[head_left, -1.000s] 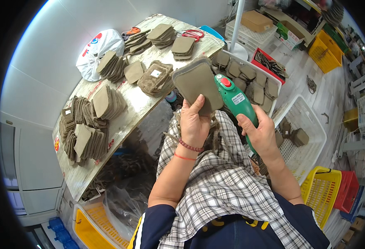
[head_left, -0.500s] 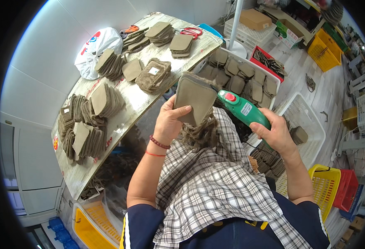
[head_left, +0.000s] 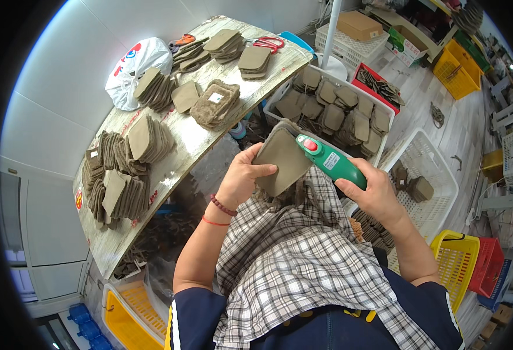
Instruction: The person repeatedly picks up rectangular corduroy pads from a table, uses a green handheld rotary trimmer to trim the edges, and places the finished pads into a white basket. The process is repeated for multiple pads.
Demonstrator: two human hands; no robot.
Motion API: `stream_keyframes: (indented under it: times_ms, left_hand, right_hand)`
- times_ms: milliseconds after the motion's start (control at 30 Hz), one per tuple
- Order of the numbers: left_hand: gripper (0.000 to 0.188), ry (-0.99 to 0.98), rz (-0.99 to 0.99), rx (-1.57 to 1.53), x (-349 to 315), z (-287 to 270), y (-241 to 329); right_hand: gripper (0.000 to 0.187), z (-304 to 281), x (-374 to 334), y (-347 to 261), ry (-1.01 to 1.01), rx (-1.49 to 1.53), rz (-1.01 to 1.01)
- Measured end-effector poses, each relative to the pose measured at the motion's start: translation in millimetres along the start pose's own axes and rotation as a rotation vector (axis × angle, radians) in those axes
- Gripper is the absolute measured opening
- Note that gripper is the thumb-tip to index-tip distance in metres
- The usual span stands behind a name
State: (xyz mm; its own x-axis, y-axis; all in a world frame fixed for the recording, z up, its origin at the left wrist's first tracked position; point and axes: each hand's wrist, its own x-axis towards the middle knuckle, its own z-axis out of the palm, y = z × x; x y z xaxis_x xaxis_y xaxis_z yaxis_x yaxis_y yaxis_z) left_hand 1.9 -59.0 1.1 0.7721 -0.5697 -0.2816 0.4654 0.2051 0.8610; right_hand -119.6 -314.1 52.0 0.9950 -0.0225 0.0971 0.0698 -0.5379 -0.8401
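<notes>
An olive-brown, round-cornered fabric pad (head_left: 282,160) is held near the centre of the view, above a white-and-dark plaid cloth apron (head_left: 297,251). Its smooth face is turned upward; its long axis runs from 1 o'clock to 7 o'clock. The left hand (head_left: 242,175), on the pad's 9 o'clock side, pinches it, thumb flat on the smooth face. The right hand (head_left: 376,189), between 3 and 4 o'clock from the pad, is wrapped around a green plastic handheld power tool (head_left: 329,162) with a red button. The tool's front end points to 10 o'clock, at the pad's 2 o'clock edge. Left fingertips and the pad's underside are hidden; the tool's tip is hard to make out, and contact cannot be confirmed. Shaggy brown fibre (head_left: 285,195) below the pad is indistinct. A pale, worn table (head_left: 116,248) bearing stacked pads lies toward 9 o'clock, cut off by nothing but its load.
</notes>
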Motion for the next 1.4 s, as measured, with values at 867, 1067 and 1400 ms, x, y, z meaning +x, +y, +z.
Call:
stream_keyframes:
  times_ms: [867,1067,1400]
  left_hand:
    - [0.016,0.203,0.097,0.197,-6,-23,24]
    - [0.016,0.130,-0.019,0.298,-5,-8,27]
    - [0.035,-0.020,-0.103,0.381,2,-7,31]
  right_hand:
    - [0.041,-14,15,16,-0.370,0.245,0.224]
    - [0.042,-6,19,13,-0.358,0.201,0.156]
    - [0.039,13,40,10,-0.406,0.258,0.155]
